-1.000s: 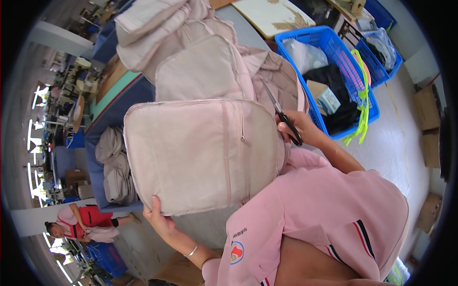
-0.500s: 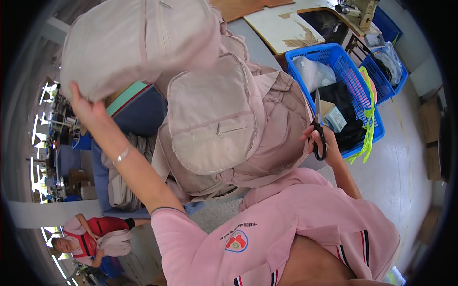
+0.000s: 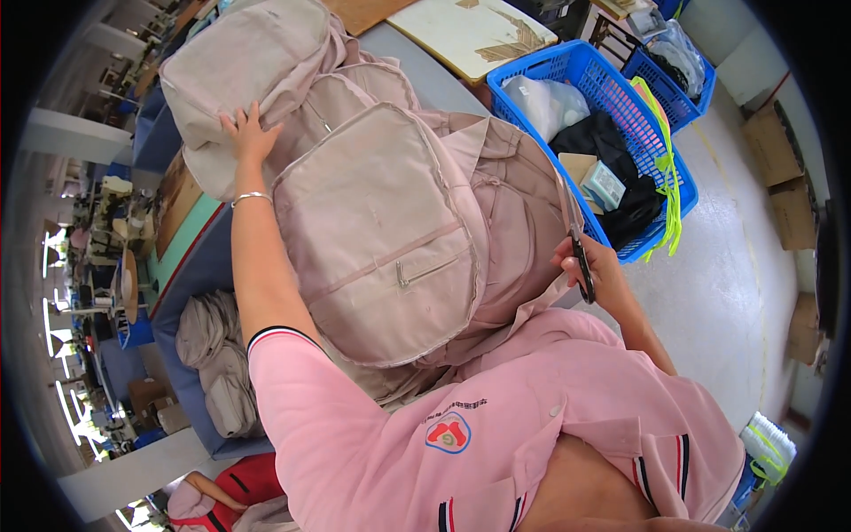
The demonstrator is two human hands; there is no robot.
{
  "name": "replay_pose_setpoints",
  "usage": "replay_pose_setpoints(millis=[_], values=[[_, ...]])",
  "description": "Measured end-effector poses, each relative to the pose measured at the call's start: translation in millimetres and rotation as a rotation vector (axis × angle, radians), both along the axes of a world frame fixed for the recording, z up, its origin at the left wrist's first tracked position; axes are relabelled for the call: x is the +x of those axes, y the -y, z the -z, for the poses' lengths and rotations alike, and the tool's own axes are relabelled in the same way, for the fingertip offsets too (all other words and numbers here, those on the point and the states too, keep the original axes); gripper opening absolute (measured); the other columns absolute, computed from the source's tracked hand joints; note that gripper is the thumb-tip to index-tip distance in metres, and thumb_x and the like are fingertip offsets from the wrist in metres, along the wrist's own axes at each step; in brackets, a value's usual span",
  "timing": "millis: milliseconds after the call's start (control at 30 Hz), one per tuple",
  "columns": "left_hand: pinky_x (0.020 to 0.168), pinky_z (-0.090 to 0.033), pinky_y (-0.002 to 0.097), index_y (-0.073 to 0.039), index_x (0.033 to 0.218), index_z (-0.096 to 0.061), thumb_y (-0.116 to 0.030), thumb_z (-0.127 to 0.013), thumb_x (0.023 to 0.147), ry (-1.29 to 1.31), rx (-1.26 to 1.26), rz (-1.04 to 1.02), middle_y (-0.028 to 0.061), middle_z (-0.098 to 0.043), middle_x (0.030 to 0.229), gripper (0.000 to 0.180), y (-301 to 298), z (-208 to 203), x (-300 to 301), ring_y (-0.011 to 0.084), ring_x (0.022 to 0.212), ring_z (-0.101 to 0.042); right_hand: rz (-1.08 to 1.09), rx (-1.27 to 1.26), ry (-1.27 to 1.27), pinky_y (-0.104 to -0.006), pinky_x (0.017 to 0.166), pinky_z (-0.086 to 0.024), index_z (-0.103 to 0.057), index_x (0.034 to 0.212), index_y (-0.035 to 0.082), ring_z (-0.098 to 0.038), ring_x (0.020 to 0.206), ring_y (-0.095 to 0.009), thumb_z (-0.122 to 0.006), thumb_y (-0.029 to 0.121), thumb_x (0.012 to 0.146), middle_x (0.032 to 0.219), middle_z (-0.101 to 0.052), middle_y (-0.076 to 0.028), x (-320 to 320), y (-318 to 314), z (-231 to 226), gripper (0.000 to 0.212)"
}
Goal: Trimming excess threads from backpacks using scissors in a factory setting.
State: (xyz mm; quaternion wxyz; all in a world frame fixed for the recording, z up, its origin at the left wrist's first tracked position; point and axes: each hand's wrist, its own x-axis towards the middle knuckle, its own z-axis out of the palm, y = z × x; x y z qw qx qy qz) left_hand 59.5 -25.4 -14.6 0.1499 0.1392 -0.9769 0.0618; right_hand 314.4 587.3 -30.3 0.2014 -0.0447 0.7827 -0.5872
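My left hand [image 3: 251,137] lies on a beige backpack [image 3: 244,66] at the far left, its fingers spread against the fabric. Black-handled scissors [image 3: 583,268] are in my right hand [image 3: 605,266], blades pointing away from me beside the pile. Between my hands, right in front of my body, sits another pale pinkish-beige backpack [image 3: 381,213] with its zippered front panel facing up. More backpack fabric is bunched to its right and behind it; how the pieces overlap is hard to make out.
A blue plastic crate [image 3: 687,177] at the right holds clear bags, black cloth and a small box, with neon-yellow straps over its rim. More beige bags [image 3: 226,363] lie in a blue-sided bin at lower left. A co-worker in red [image 3: 253,483] is beyond it.
The backpack that my left hand held raised now rests on the pile at the far left, and that hand has opened flat on it. The scissors stay in my right hand.
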Motion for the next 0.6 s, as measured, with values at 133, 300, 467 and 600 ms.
replay_pose_setpoints(millis=[133,300,467,600], values=[[0.119,-0.022,0.0629,-0.025,0.155,-0.042,-0.048,-0.072,0.087,-0.021,-0.033,0.078,0.0131,-0.024,0.167,0.078,-18,-6,13,0.0481,0.153,-0.004,0.052,0.039,-0.078,-0.0268,0.057,-0.048,-0.065,0.102,0.001,-0.058,0.061,-0.009,-0.071,0.024,0.096,0.072,-0.061,-0.003,-2,15,-6,0.025],[0.116,-0.022,0.0677,-0.023,0.154,-0.043,-0.049,-0.070,0.088,-0.089,-0.021,0.133,0.0165,-0.026,0.165,0.076,-83,-35,73,0.0491,0.152,-0.010,0.010,0.079,-0.123,-0.0265,0.058,-0.046,-0.066,0.101,0.002,-0.059,0.061,-0.011,-0.072,0.027,0.094,0.071,-0.063,-0.003,-18,24,-10,0.027],[0.109,-0.014,0.0794,-0.019,0.152,-0.046,-0.053,-0.062,0.092,0.186,0.439,0.349,0.0186,-0.026,0.165,0.071,-144,-12,167,0.0459,0.152,-0.019,-0.037,0.005,-0.186,-0.0278,0.058,-0.046,-0.065,0.103,0.001,-0.059,0.062,-0.011,-0.071,0.029,0.095,0.072,-0.063,-0.003,-24,43,-14,0.030],[0.111,-0.006,0.0781,-0.021,0.154,-0.044,-0.056,-0.059,0.093,0.432,0.392,0.315,0.0165,-0.027,0.165,0.071,-221,-30,254,0.0420,0.153,-0.020,-0.107,-0.073,-0.168,-0.0275,0.058,-0.046,-0.065,0.104,0.001,-0.058,0.061,-0.010,-0.070,0.028,0.096,0.072,-0.063,-0.003,-31,42,-9,0.028]])
